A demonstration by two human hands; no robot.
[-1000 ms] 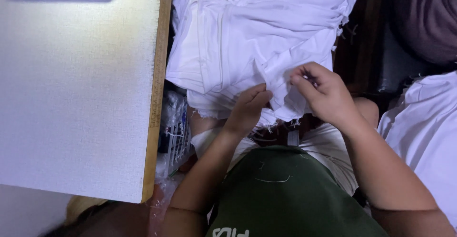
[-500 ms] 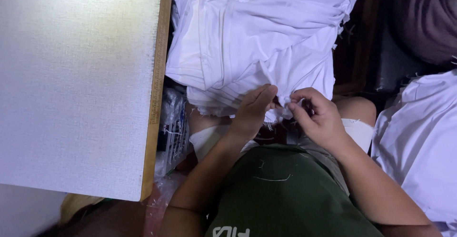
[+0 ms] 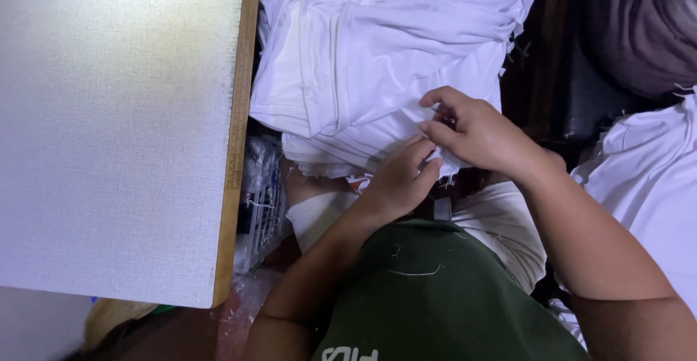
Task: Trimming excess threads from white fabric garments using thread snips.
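A pale table [image 3: 116,136] fills the left. Beside it lies a stack of white cloth [image 3: 385,63]. At its near edge the left hand [image 3: 398,181] pinches the cloth, fingers together. The right hand [image 3: 475,132] pinches it too, perhaps around a small tool, hard to tell.

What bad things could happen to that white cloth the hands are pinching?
The white cloth pile hangs past the table edge, so tugging might slide it off, perhaps onto the plastic bags below. The left hand and right hand pinch one frayed edge close together, so threads could tear. The right hand's fingers hide whatever it holds; if sharp, it might nick the left fingers.
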